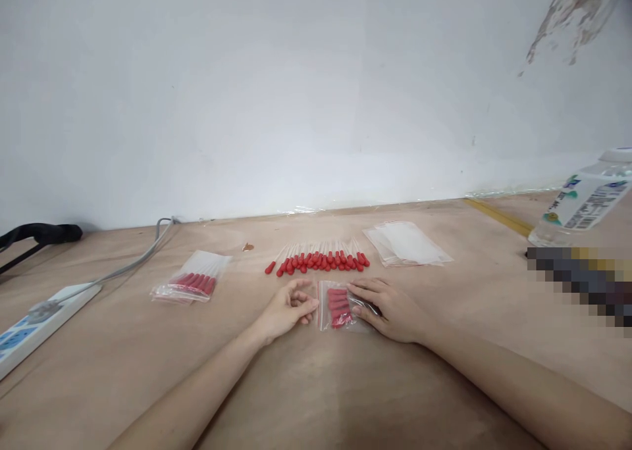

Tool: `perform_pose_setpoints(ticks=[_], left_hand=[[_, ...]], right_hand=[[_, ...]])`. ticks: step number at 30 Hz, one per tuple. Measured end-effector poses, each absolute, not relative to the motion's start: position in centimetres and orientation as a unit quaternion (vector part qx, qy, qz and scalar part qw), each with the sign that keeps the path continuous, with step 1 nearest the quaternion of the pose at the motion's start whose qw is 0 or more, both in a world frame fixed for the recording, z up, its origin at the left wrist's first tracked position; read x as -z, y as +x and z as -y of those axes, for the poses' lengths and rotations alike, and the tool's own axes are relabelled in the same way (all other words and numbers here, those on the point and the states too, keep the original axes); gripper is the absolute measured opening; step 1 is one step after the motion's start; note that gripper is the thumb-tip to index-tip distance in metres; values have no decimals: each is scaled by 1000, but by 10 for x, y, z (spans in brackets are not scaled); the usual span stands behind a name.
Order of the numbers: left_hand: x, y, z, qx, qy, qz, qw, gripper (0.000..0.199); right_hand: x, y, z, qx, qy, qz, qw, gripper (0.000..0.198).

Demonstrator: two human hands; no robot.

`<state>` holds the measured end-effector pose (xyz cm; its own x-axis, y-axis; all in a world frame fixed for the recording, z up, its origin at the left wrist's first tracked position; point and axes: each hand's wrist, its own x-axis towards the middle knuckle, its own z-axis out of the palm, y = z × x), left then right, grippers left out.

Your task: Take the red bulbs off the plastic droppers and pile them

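A clear zip bag (323,318) lies on the table between my hands, with several red-bulbed droppers (338,305) inside. My left hand (292,310) has its fingers curled, and thumb and forefinger pinch at the bag's zip edge on the left. Over the bag's right part rests my right hand (392,308), its thumb and fingertips gripping it against the table and hiding the tube ends. Just beyond the bag, a row of loose droppers (320,260) lies with red bulbs toward me and clear tubes pointing away.
At right of the row lies a stack of flat zip bags (409,243). Filled dropper bags (195,279) overlap on the left. A power strip (49,322) with a grey cable (131,260) stands far left. A clear bottle (585,200) is at far right, before the wall (296,95).
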<state>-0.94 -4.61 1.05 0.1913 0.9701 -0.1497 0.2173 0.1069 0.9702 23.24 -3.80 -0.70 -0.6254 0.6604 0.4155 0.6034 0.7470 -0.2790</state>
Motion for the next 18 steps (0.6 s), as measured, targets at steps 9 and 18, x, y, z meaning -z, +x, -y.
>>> perform_pose_setpoints(ticks=[9, 18], left_hand=[[-14, -1, 49, -340, 527, -556, 545, 56], [-14, -2, 47, -340, 522, -557, 549, 56]], right_hand=[[0, 236, 34, -55, -329, 916, 223, 41], [-14, 224, 35, -63, -297, 919, 253, 34]])
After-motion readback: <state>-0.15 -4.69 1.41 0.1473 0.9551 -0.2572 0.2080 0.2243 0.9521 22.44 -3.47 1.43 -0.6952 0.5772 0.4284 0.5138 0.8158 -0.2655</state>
